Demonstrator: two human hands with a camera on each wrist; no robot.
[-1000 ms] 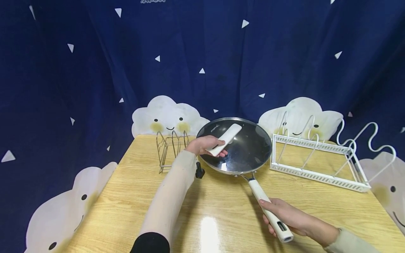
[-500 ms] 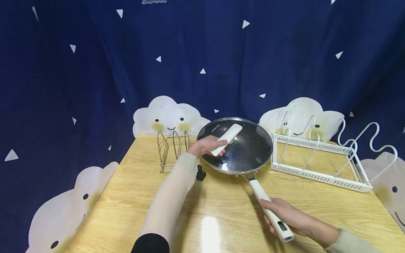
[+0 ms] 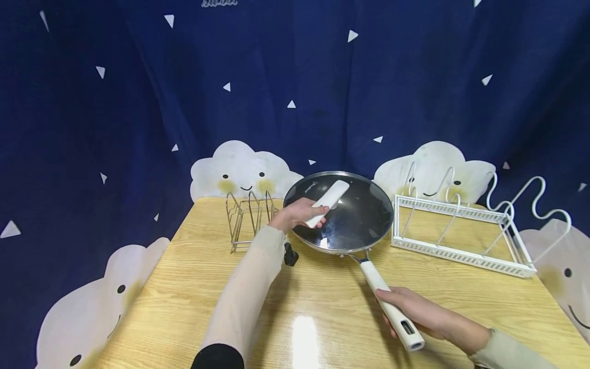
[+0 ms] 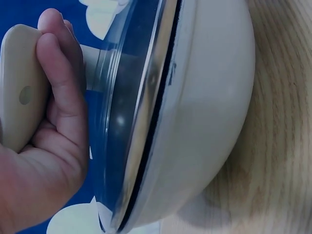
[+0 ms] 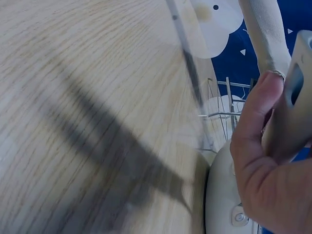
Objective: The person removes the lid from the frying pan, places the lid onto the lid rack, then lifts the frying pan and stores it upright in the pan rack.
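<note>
A wok [image 4: 214, 107] with a pale outside stands on the table and is covered by a glass lid [image 3: 364, 212] with a metal rim. My left hand [image 3: 299, 212] grips the lid's flat white handle [image 3: 338, 192]; in the left wrist view its fingers curl round that handle. Toward the front right, my right hand [image 3: 415, 310] holds the wok's long cream handle [image 3: 375, 277], thumb on top. The right wrist view shows the same grip close up, with part of the wok's side below. What lies inside the wok cannot be made out through the dark glass.
To the left of the wok stands a small metal wire rack [image 3: 239, 225]. A small black object [image 3: 290, 254] sits beside the wok. On the right is a white rack [image 3: 461, 254] with curved dividers. A dark blue curtain [image 3: 258, 118] hangs behind the wooden table [image 3: 184, 307].
</note>
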